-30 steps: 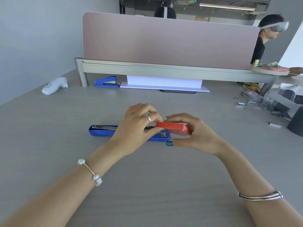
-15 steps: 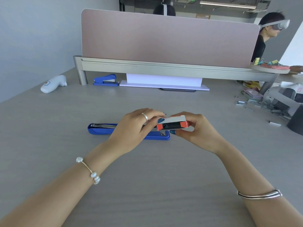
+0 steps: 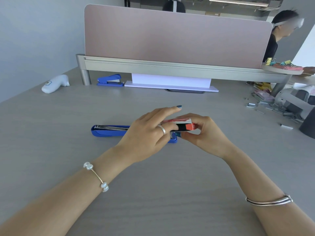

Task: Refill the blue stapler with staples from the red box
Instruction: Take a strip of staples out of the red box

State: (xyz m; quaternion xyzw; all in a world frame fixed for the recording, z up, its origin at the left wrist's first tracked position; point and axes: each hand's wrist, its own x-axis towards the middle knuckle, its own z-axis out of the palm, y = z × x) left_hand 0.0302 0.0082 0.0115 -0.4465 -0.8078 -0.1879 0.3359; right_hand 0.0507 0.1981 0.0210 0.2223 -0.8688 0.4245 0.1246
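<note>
The blue stapler (image 3: 109, 131) lies flat and unfolded on the grey desk, its metal staple channel facing up at the left end. Above its right end my right hand (image 3: 204, 135) holds the small red box (image 3: 186, 126) on its side, with the dark open end toward my left hand. My left hand (image 3: 150, 133) is at that open end, thumb and middle fingers at the box, index finger stretched out above it. Whether any staples are pinched is hidden by the fingers. The stapler's right part is covered by my left hand.
A second blue stapler (image 3: 110, 80) sits at the back by the divider post. A white handheld device (image 3: 54, 83) lies at the far left. Loose staple strips (image 3: 265, 108) are scattered at the right, near grey equipment (image 3: 293, 99). Another person (image 3: 279, 36) stands behind the pink divider (image 3: 170, 36).
My right hand has turned the red box so that its open end faces left. My left hand's fingers have moved to that opening, and its index finger has lifted and stretched out.
</note>
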